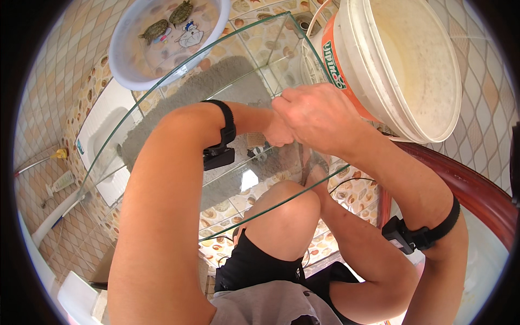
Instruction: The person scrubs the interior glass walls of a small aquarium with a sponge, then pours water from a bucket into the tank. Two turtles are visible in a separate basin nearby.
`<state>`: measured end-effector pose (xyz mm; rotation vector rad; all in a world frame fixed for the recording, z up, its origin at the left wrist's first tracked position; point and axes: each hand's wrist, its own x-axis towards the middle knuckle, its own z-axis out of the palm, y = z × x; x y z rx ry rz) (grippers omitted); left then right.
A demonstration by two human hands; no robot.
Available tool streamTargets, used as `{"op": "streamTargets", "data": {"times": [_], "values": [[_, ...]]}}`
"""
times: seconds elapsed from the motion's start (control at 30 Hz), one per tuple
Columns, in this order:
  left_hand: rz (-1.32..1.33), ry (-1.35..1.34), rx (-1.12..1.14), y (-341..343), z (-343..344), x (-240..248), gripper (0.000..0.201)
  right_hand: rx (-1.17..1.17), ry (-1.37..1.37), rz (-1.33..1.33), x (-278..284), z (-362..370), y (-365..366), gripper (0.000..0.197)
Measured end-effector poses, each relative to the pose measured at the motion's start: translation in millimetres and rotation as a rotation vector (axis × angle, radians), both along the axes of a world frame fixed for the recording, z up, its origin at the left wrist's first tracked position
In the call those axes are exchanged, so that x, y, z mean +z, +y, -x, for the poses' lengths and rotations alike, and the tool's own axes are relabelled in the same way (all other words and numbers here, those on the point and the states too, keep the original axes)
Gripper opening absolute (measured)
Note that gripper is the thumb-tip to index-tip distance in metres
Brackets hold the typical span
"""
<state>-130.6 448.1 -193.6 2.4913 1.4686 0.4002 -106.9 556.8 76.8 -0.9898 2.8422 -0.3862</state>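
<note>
Nearest: bent knee (pixel 287 216) and black shorts (pixel 254 265); each arm wears a strap with a black module, left (pixel 219 158) and right (pixel 398 235).

Bare hands meet near the right end of a glass tank (pixel 219 192), seen over its opening. Right grip (pixel 319 115) is curled, knuckles up, against the left grip (pixel 279 130). Fingertips hidden on both, so can't tell whether they pinch anything.

Tank sits on the pebble-print floor (pixel 349 205), in front of the knee. Grey grit (pixel 216 81) shows through the glass, plus a small tan block (pixel 254 140) and a black-and-white piece (pixel 258 153).

Progress, my read: partway. Grit looks laid but ragged at the edges; two turtles (pixel 156 31) are out in the pale basin (pixel 120 59), so housing them isn't done. Tank work comes first, I'd judge.

Labels: tipped white bucket (pixel 368 65), beyond the right grip, has an orange band, green patch, pale lettering. Basin bottom carries a cartoon print. Tube (pixel 60 183) far left: print too small to read.
</note>
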Motion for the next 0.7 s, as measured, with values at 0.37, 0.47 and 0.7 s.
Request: {"op": "streamTargets", "data": {"times": [0.37,0.47,0.7], "values": [[0.109,-0.093,0.272,-56,31,20,0.045,-0.011,-0.020,-0.009,1,1,-2,0.009],[0.157,-0.010,0.494,-75,51,23,0.059,-0.019,-0.012,-0.023,1,0,-2,0.006],[0.249,0.149,1.090,-67,52,44,0.069,0.014,-0.008,-0.049,7,0,-5,0.005]]}}
